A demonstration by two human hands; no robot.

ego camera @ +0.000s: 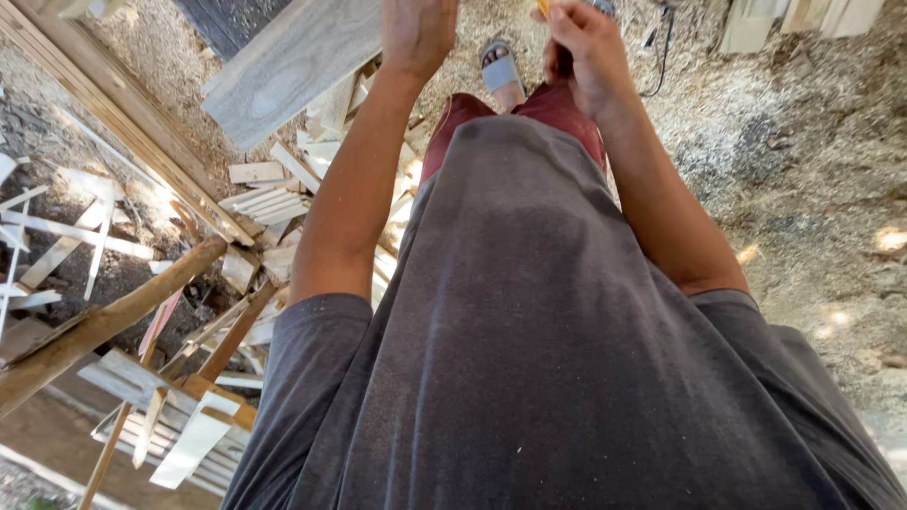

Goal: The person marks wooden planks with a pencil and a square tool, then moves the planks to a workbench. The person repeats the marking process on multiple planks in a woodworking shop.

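I look down along my dark grey shirt and red trousers to a foot in a grey sandal [501, 71]. My left hand [416, 33] reaches forward at the top edge, next to a grey plank [293, 61]. Its fingers are cut off by the frame, so its grip is hidden. My right hand [581, 52] is curled closed at the top, above my right thigh. A small yellow object [543, 8] sticks out of it at the frame's edge. What the object is cannot be made out.
Sawdust and wood shavings cover the ground [803, 142]. Several pale offcuts [269, 198] are piled on the left. A long timber beam [123, 113] and a round wooden pole [104, 321] cross the left side. A black cable [666, 52] lies at the top right.
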